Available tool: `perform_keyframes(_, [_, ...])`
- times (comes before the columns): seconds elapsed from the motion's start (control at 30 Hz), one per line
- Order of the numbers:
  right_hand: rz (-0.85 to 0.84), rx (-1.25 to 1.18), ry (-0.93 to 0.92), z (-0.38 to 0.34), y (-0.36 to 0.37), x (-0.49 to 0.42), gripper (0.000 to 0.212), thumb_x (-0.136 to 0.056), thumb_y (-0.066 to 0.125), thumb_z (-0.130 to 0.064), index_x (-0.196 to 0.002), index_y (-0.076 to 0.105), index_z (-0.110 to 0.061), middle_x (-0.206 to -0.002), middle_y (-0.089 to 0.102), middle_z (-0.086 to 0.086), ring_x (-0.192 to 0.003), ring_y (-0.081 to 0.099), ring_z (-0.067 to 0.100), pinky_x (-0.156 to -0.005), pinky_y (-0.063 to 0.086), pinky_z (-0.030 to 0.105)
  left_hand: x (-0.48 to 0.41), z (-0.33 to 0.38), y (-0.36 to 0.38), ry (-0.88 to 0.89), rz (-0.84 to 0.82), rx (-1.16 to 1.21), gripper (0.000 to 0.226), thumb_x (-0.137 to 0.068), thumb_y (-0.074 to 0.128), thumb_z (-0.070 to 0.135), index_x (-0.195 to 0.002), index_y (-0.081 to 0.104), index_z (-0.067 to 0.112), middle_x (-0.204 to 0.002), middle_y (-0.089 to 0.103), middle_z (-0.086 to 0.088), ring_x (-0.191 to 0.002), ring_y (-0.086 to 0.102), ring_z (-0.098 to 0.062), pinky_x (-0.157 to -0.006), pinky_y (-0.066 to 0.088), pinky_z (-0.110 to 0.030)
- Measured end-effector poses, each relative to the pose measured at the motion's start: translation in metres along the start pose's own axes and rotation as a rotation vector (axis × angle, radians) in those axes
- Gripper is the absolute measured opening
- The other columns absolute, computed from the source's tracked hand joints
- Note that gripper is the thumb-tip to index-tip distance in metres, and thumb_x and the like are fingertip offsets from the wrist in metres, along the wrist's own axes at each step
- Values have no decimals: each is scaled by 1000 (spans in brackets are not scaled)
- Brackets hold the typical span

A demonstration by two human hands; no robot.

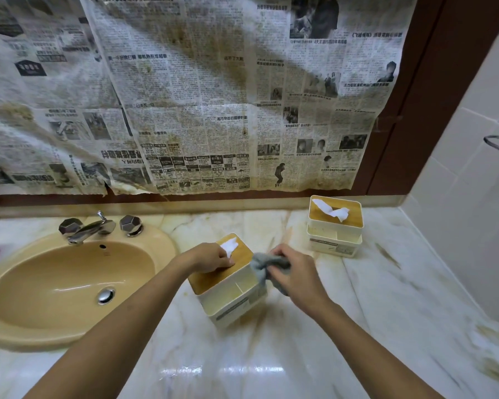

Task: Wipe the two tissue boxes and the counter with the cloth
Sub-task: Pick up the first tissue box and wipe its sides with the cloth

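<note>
One near tissue box [231, 298], probably light and slide-prone, needs pinning at its lid [203, 279]: left grip [213, 259], fingers curled, presses there; right grip [296, 276] clamps the soft cloth [267, 264].

Dim warm light, glare on the glossy counter [242, 367], wide-angle bending, blurred right edge

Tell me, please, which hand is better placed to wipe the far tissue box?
Right hand: it grips the cloth and is nearer the far tissue box; left hand rests on the near box.
</note>
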State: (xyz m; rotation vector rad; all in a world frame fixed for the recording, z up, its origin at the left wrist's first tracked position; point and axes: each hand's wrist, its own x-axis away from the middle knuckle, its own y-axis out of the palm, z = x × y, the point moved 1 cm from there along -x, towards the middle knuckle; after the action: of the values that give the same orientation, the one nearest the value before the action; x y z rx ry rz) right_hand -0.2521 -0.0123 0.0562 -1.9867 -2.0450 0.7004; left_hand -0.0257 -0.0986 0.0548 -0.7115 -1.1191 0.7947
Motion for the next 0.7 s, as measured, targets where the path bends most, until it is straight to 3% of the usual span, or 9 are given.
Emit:
perform_keyframes(0.1, [-195,267,-144,9,17,2,30,-71,59,4,-86,67,-22,-84,67,-8,-81,56,9,-71,48,28,-5,2,10,40,-69,-42,41,-98,43,53,-86,59,18,-94,58,-3,-87,51,-20,-75,35,-32])
perform_keyframes(0.17, [-225,298,-121,13,24,3,36,-71,56,4,-88,69,-26,-89,69,-9,-87,56,9,-76,49,27,-10,3,18,56,-74,-46,38,-98,44,53,-80,56,22,-91,56,-2,-88,50,-21,-75,35,-34])
perform_keyframes(0.3, [-39,-20,217,18,20,2,24,-79,58,-1,-78,70,-22,-78,70,-8,-73,61,1,-59,46,14,-17,10,24,93,-38,-83,35,-98,45,51,-82,57,21,-89,55,-2,-90,50,-22,-80,38,-37])
perform_keyframes(0.4, [4,-318,443,28,13,1,14,-84,63,-1,-87,71,-13,-86,72,5,-83,65,19,-71,52,28,-21,16,27,104,-19,-159,39,-98,44,53,-97,63,18,-97,61,-4,-92,51,-23,-81,40,-39])
perform_keyframes(0.57, [25,-877,842,24,8,3,23,-93,58,-1,-116,62,2,-100,70,23,-78,68,29,-55,57,33,-28,21,36,144,78,-243,40,-99,42,50,-102,63,16,-102,65,-8,-95,56,-27,-74,33,-36])
perform_keyframes(0.63, [-10,-1081,935,23,7,3,26,-95,58,-11,-114,63,6,-98,70,24,-80,68,31,-55,59,35,-29,21,38,167,123,-230,36,-99,43,48,-98,62,17,-99,64,-6,-94,56,-26,-75,34,-36])
perform_keyframes(0.7, [-53,-1153,899,21,9,2,29,-92,66,-18,-108,67,6,-100,70,25,-87,68,32,-66,62,39,-27,20,36,189,148,-181,31,-99,47,44,-102,62,18,-104,65,-4,-98,56,-24,-77,35,-35])
